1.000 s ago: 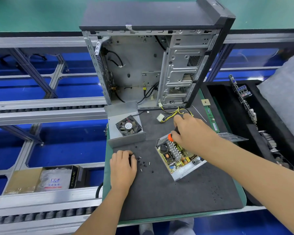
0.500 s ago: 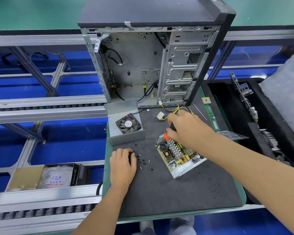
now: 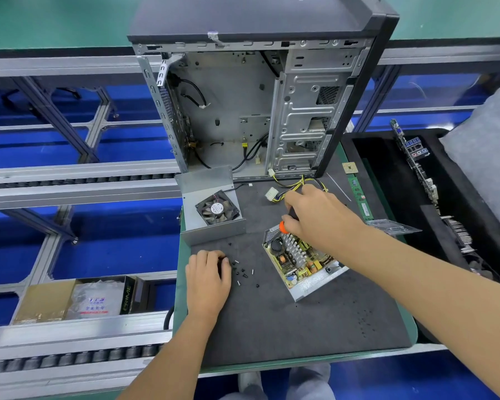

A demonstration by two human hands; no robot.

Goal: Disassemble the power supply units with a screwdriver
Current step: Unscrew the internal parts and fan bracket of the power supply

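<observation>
A grey mat [image 3: 286,321] covers the green bench; take its middle as the clock's centre. At twelve o'clock stands the case [image 3: 257,90], upright, side panel off, bare metal and loose black cables showing inside. At three o'clock, off the mat, a black tray [image 3: 393,180] holds a board [image 3: 416,166] on edge. At ten o'clock lies the cover [image 3: 211,209], a bent grey metal shell with the fan [image 3: 217,208] fixed inside it, facing up. Just right of centre sits the PSU [image 3: 298,264], open, its circuit board, coils and finned heatsink exposed, lying skewed on the mat. Yellow and black wires [image 3: 295,184] run from its far end toward the case at one o'clock.

The right hand [image 3: 315,215] hangs over the PSU's far corner, fingers curled round the screwdriver [image 3: 286,223]; only the black grip and orange collar show, and the tip is hidden. The left hand [image 3: 208,278] lies at nine o'clock, palm down on the mat, fingers curled; whether they hold anything cannot be told. Touching its fingertips and spreading toward the PSU are the screws [image 3: 243,271], small, black and silver, scattered loose.
</observation>
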